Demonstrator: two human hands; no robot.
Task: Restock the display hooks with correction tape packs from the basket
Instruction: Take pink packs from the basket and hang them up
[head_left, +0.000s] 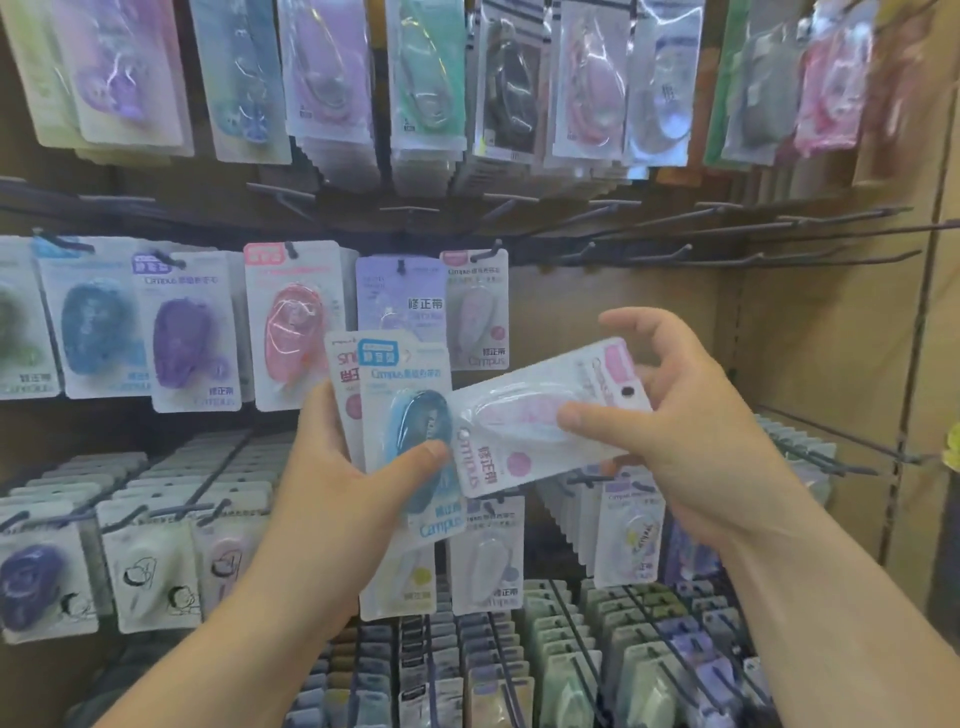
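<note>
Head view: the left hand (332, 467) grips a small fan of carded packs, its thumb pressed on the front one, a blue correction tape blister pack (410, 410). Overlapping that pack's right edge, the right hand (701, 431) pinches a tilted pink-and-white correction tape blister pack (524, 415), thumb on its clear bubble. Above this grip, bare dark wire display hooks (779, 228) jut out.

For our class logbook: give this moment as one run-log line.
left hand: holds blue pack, second pack behind | right hand: holds pink pack, tilted | bare hooks: upper right
</note>
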